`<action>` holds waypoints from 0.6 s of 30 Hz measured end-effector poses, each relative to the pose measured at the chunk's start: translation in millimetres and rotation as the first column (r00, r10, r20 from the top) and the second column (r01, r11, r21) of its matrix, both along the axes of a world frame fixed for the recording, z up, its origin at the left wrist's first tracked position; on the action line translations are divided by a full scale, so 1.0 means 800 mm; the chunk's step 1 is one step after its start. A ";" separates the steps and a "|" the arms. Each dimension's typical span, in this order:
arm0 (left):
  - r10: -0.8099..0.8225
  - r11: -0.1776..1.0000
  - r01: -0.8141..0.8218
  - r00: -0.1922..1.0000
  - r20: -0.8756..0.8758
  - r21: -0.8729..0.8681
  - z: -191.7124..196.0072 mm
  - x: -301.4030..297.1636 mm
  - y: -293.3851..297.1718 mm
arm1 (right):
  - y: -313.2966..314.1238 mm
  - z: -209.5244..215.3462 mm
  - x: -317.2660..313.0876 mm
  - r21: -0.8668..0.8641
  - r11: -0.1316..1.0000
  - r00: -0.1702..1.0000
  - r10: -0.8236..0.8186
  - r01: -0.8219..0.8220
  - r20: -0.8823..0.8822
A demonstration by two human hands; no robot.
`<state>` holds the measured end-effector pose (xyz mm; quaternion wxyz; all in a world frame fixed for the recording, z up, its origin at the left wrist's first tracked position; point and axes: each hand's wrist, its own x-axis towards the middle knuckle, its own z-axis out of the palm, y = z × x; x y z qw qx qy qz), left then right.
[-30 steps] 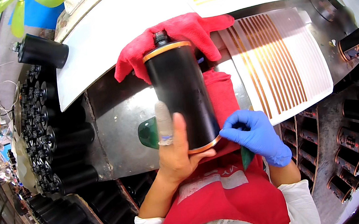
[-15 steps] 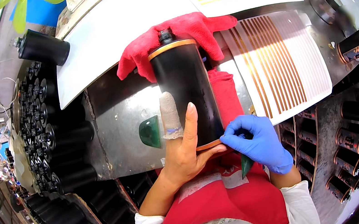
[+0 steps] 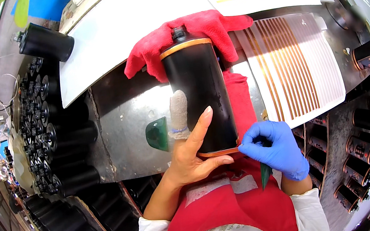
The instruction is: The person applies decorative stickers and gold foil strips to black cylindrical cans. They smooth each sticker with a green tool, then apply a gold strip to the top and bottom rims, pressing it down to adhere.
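Two hands on one big black cylinder [image 3: 201, 96], which lies lengthwise on a red cloth [image 3: 183, 35] spread over the steel workbench [image 3: 119, 120], cap end away from the person. White sheet with copper strips [image 3: 298, 64] sits just right of it, touching the cloth edge; a larger white sheet [image 3: 134, 23] lies behind. Racks of finished black cylinders [image 3: 57, 147] fill the left side, more copper-banded ones [image 3: 363, 137] low right. Left hand [image 3: 190, 155], bare, one finger wrapped in tape: a second ago it was cupped around the cylinder's left side near the bottom, now the fingers are spread wide and straightened, flat along the body, thumb under the near rim, so it looks like pressing and steadying, not gripping. Cylinder itself has barely shifted. Right hand [image 3: 275, 150], blue glove, fingers pinched narrow on the copper band [image 3: 218, 152] at the near end, same spot as before, with a small dark green tool [image 3: 265, 175] tucked under the palm. Green tape dispenser [image 3: 157, 134] just left of the taped finger. Judging by this, the bottom band is being smoothed down.
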<state>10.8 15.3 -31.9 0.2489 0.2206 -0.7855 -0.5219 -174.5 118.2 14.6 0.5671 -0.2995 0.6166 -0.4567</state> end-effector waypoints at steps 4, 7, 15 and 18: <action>-0.011 1.000 0.011 0.997 -0.082 -0.002 0.005 -0.007 -0.003 | -0.005 -0.010 -0.001 0.057 0.998 0.998 0.012 -0.009 -0.062; 0.037 0.991 -0.042 0.999 -0.037 -0.126 0.017 -0.015 -0.004 | -0.005 -0.015 -0.002 0.069 0.998 0.999 -0.006 0.009 -0.035; 0.062 0.961 -0.085 0.993 -0.097 -0.261 0.017 -0.028 -0.002 | -0.004 -0.013 -0.002 0.055 0.998 0.999 -0.031 0.029 0.036; 0.078 0.955 -0.095 0.994 -0.070 -0.282 0.022 -0.029 0.000 | -0.005 -0.018 -0.002 0.062 0.997 0.999 -0.038 0.036 0.024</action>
